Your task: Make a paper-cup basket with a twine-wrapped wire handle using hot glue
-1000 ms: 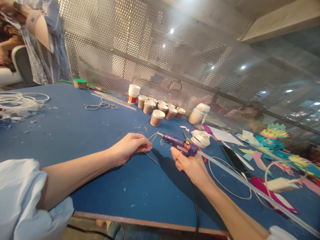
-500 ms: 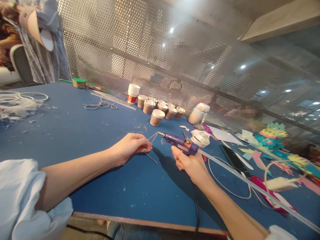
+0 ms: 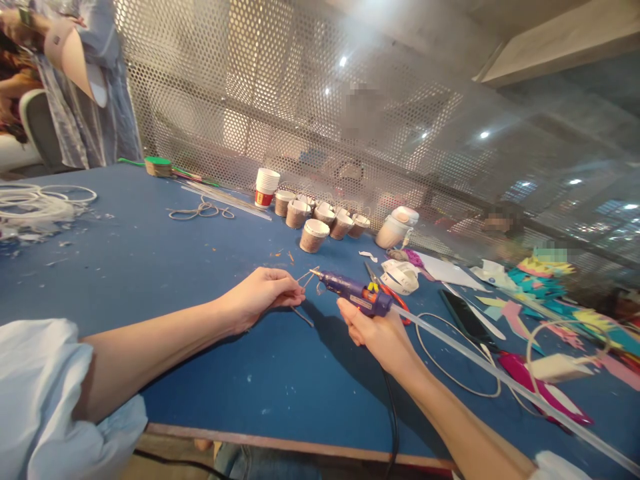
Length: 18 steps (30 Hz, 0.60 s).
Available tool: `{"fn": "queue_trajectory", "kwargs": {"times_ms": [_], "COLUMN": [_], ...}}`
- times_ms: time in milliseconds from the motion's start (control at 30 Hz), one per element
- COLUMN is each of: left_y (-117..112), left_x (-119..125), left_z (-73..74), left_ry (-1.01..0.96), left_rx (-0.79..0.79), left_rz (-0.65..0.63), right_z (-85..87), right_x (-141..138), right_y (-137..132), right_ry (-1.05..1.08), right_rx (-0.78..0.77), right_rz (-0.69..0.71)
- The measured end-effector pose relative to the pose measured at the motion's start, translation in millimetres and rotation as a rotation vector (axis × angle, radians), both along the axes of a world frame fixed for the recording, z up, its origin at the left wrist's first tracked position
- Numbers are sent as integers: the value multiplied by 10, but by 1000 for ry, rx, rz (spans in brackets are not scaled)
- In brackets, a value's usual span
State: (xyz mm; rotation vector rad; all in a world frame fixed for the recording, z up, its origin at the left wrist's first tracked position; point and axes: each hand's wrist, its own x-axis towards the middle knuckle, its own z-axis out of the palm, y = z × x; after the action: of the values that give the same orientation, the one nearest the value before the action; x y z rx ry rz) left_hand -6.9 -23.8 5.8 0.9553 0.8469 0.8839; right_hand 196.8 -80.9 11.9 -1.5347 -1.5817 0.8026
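Where thin cord (image 3: pixel 303 316) bends, a tapered nozzle (image 3: pixel 317 272) points.

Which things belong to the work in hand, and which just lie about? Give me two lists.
In hand:
- thin cord, pinched in the left hand
- hot glue gun with glue stick, gripped in the right hand

Apparently just lying about:
- smartphone
- white charger
- coloured paper scraps

Glue gun (image 3: pixel 345 288) and paper scraps (image 3: pixel 514 315) suggest craft workshop.
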Motion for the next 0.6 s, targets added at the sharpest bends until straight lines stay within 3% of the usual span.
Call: {"fn": "queue_trajectory", "kwargs": {"times_ms": [600], "left_y": [-6], "left_x": [-5], "left_z": [31], "left_ry": [9], "left_rx": [13], "left_rz": [13], "right_z": [56], "right_x": [-31], "right_y": [-67], "right_ry": [-25], "right_rx": [4], "right_rz": [-41]}}
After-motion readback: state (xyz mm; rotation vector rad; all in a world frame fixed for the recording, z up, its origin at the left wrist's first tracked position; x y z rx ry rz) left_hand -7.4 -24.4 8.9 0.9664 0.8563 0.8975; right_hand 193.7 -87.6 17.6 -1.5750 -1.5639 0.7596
